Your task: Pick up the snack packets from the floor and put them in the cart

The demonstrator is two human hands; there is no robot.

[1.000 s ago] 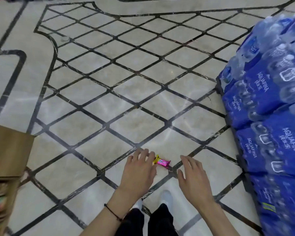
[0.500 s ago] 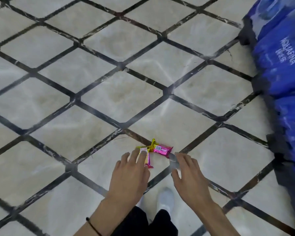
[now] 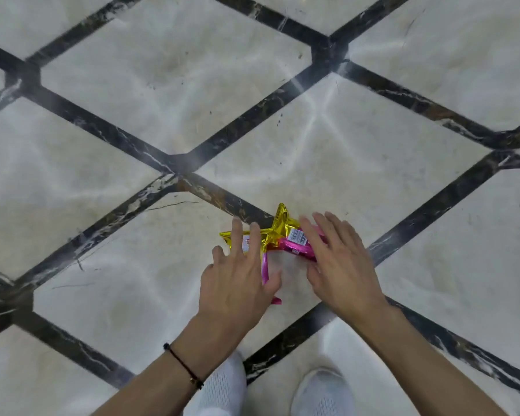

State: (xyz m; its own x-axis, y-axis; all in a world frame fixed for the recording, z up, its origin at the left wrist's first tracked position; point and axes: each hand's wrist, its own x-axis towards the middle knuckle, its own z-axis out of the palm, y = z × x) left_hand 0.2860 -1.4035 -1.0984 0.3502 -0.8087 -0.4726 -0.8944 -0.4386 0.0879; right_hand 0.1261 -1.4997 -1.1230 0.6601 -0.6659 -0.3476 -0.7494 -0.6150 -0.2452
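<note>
Snack packets [image 3: 282, 240] on floor [image 3: 132, 130], low centre of view, just ahead of two white shoes [image 3: 323, 393]. Cart not in view.

Floor: pale marble, dark diamond banding, glossy with glare streaks. One dark band [image 3: 231, 202] running right behind packets.

Left hand [image 3: 237, 286] palm down, fingers spread and extended, laid over left packet [image 3: 245, 241]; thumb near its pink edge. Not closed on anything yet. Thin dark cord bracelet [image 3: 182, 366] on left wrist. Right hand [image 3: 339, 265] palm down, fingers splayed, over right packet [image 3: 297, 246]; whether fingertips actually touch wrapper cannot tell. No grip formed.

Step in hand, as judged: closing in for pickup. Best to pinch each packet at body, not at crimped end, since foil looks slippery and thin. Curl fingertips under edge against floor, thumb on top. Alternative: sweep both together and lift as one bunch, since gold ends overlap. Risk: packet skidding on polished marble.

Packets: two seen, small, shiny foil, pink bodies with gold crimped ends meeting in star-like point. Right one shows white barcode patch [image 3: 297, 236]. Left one mostly hidden under fingers, pink strip poking out below palm.
</note>
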